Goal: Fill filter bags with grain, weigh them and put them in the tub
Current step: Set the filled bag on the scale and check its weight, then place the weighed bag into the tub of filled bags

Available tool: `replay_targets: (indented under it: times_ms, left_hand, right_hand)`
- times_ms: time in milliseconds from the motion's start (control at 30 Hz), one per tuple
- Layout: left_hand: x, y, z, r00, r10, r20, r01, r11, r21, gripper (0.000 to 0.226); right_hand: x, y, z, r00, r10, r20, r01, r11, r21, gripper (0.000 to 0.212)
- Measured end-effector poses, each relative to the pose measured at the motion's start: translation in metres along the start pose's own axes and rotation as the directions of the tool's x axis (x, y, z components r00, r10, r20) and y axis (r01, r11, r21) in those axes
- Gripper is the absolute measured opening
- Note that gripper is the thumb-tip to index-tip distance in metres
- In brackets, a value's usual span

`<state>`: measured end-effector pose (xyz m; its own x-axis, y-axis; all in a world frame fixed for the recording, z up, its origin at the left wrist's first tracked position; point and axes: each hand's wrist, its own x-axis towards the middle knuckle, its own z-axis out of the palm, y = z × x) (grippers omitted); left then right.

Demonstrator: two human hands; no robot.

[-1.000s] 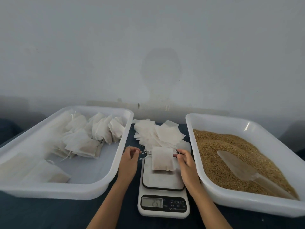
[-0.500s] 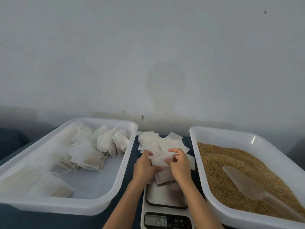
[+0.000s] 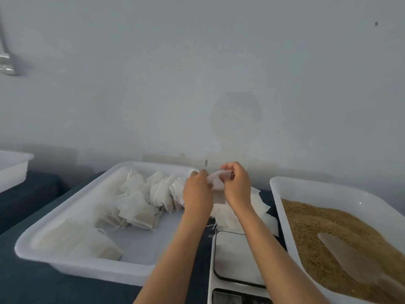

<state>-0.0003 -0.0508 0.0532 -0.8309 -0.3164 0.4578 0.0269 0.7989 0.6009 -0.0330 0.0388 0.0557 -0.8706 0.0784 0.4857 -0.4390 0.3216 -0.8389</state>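
**Hands lift filter bag clear of the scale**

Fingers of the right hand [image 3: 237, 186] curl over the top edge of a white filter bag [image 3: 217, 185], pinching it, while the left hand [image 3: 197, 193] grips the bag's left side with its fingers closed on the fabric. The bag hangs in the air between the two hands, above the loose pile of empty filter bags [image 3: 252, 207] on the dark table [image 3: 32, 281], and apart from the scale [image 3: 237, 260] below, whose white platform is bare. Both forearms reach up from the lower edge of the view, the right one crossing over the scale. Only the top of the scale's display is in view, and no reading can be made out.

Left of the hands sits a white tub [image 3: 72, 262] holding filled bags [image 3: 140, 202] heaped toward its far end, with another filled bag [image 3: 98, 246] lying alone near its front corner. Right of the scale, a second white tub [image 3: 285, 185] holds brown grain [image 3: 317, 227], with a translucent scoop [image 3: 341, 251] lying on the grain's surface. A further white container [image 3: 13, 167] shows at the far left edge, and a pale wall [image 3: 197, 73] rises behind the table.
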Motion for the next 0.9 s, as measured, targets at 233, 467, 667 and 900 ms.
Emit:
replay_targets:
  times_ms: [233,467,667,900]
  left_hand:
    - [-0.006,-0.053,-0.093,0.956,-0.129,0.262,0.081,0.979,0.185,0.017]
    - [-0.028,-0.130,-0.131,0.750,-0.423,0.509,0.370,0.906,0.208,0.013]
    - [-0.039,-0.167,-0.135,0.711,-0.489,0.506,0.180,0.822,0.541,0.035]
    - [-0.038,-0.178,-0.126,0.734,-0.539,0.414,0.091,0.682,0.726,0.040]
  right_hand:
    - [-0.022,-0.046,0.061,0.946,-0.002,0.324,0.004,1.000,-0.005,0.018]
    - [-0.080,-0.046,0.131,0.818,0.093,0.567,0.001,0.987,-0.163,0.017]
    - [-0.102,-0.041,0.157,0.706,0.206,0.678,0.056,0.938,-0.343,0.011]
    - [-0.106,-0.047,0.142,0.318,0.415,0.852,-0.041,0.904,-0.425,0.016]
